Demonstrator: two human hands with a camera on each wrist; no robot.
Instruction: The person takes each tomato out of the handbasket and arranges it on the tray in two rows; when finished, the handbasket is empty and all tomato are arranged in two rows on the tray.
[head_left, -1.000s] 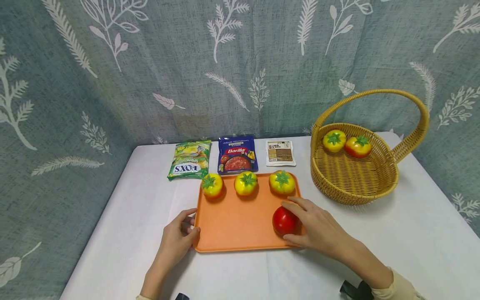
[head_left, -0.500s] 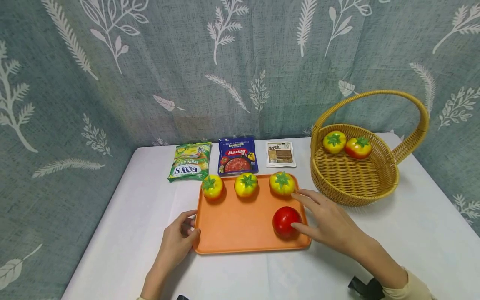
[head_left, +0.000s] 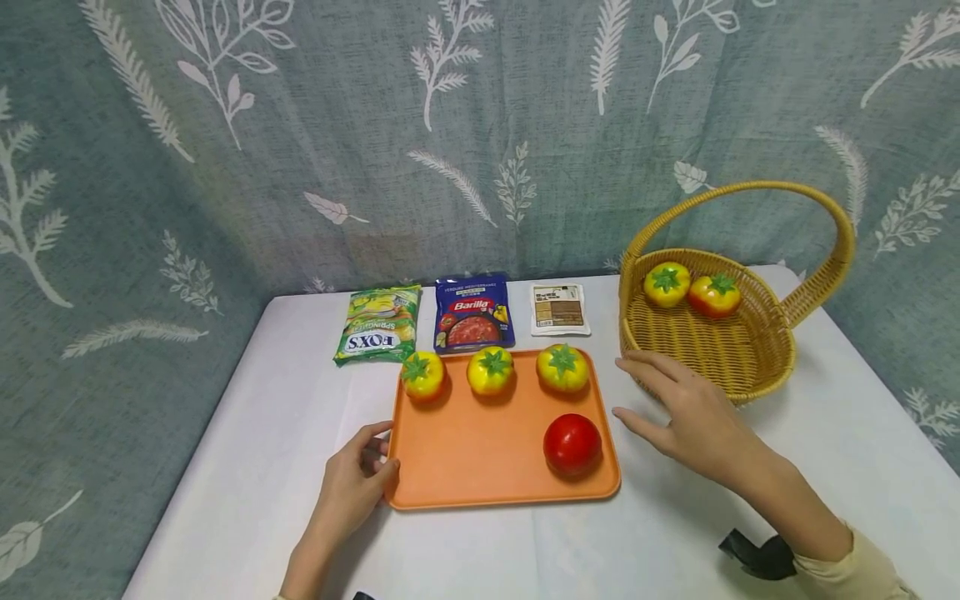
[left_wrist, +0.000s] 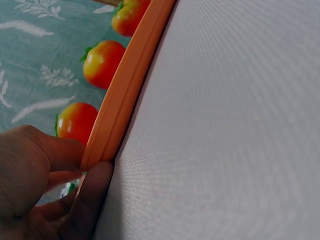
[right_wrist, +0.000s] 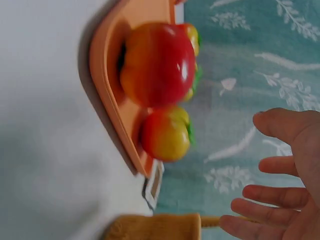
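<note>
The shiny round red fruit [head_left: 572, 445] sits near the front right corner of the flat orange tray [head_left: 472, 450], left of our spread, closer right hand [head_left: 693, 417]; our left hand [head_left: 356, 477] pinches its left edge.

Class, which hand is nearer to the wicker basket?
Right. The right hand is just in front of the wicker basket; the left hand grips the orange tray at its left edge, across the tray from the basket.
</note>
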